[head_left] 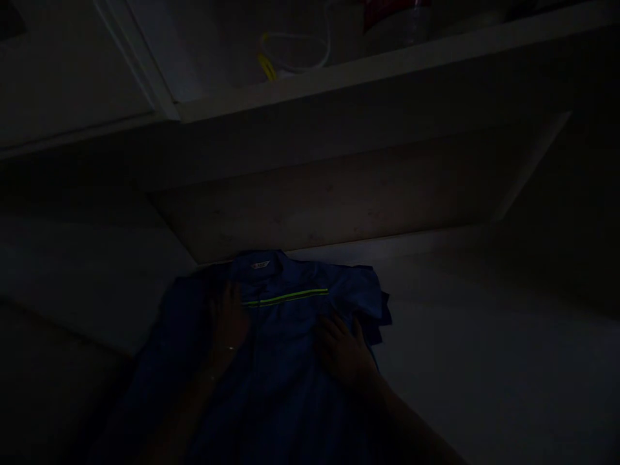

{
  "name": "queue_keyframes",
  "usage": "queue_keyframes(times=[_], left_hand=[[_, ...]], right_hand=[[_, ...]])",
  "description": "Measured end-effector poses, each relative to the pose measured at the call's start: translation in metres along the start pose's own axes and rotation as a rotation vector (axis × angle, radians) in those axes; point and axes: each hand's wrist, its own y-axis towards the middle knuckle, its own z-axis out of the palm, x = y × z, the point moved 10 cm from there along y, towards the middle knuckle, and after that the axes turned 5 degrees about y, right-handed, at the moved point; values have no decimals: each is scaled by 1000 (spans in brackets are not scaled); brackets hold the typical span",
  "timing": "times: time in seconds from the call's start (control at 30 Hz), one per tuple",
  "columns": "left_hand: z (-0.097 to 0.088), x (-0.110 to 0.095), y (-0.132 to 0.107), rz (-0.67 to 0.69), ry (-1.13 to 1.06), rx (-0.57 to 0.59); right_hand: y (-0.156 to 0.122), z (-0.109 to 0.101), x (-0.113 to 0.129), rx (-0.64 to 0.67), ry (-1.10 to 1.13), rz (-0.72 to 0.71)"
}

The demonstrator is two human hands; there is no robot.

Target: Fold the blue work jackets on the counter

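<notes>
A dark blue shirt (285,349) with a bright yellow-green stripe across the chest lies spread on a pale surface, its collar and white neck label toward the back. My left hand (230,323) is over the chest on the left side, at the end of the stripe, fingers pointing away from me; a thin bracelet shows at the wrist. On the right side below the stripe, my right hand (345,349) lies flat on the cloth with fingers spread. The picture is very dark, and the shirt's lower part fades into shadow.
Above the shirt runs a shelf (368,68) bearing a looped white cord (310,68) with a yellow end and a clear container (400,29) with a red upper part. A recessed back panel (334,206) stands behind the shirt. The pale surface (484,361) extends right.
</notes>
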Motion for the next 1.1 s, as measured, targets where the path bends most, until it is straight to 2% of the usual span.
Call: queue_keyframes(times=[0.07, 0.13, 0.2, 0.27, 0.33, 0.53, 0.67, 0.77, 0.83, 0.9, 0.97, 1.03, 1.1], left_hand=[[13, -36, -11, 136, -60, 56], [34, -53, -22, 220, -76, 137], [52, -55, -28, 251, -66, 176], [60, -54, -30, 277, -55, 173], [64, -52, -29, 279, -58, 178], [66, -45, -22, 153, -117, 237], [48, -47, -25, 109, -116, 221], [14, -51, -35, 66, -120, 169], [-17, -61, -46, 59, -218, 140], [-44, -80, -62, 46, -466, 177], [-58, -106, -81, -24, -801, 298], [-64, -140, -100, -91, -1089, 436], [-63, -175, -115, -99, -1255, 538]], right_hand=[[1, 0, 0, 6, 10, -1], [1, 0, 0, 8, 11, -2], [1, 1, -1, 11, 4, -2], [2, 0, -1, 8, -1, 1], [1, 0, -1, 4, -5, 0], [0, 0, 2, -34, -21, -7], [-2, 0, 5, -37, 19, -23], [-9, -19, 0, -158, 248, -3], [-20, -38, -16, -290, 412, 51], [-37, -55, -40, -407, 491, 148], [-56, -67, -68, -501, 536, 274], [-74, -75, -94, -577, 591, 384], [-86, -79, -110, -631, 625, 437]])
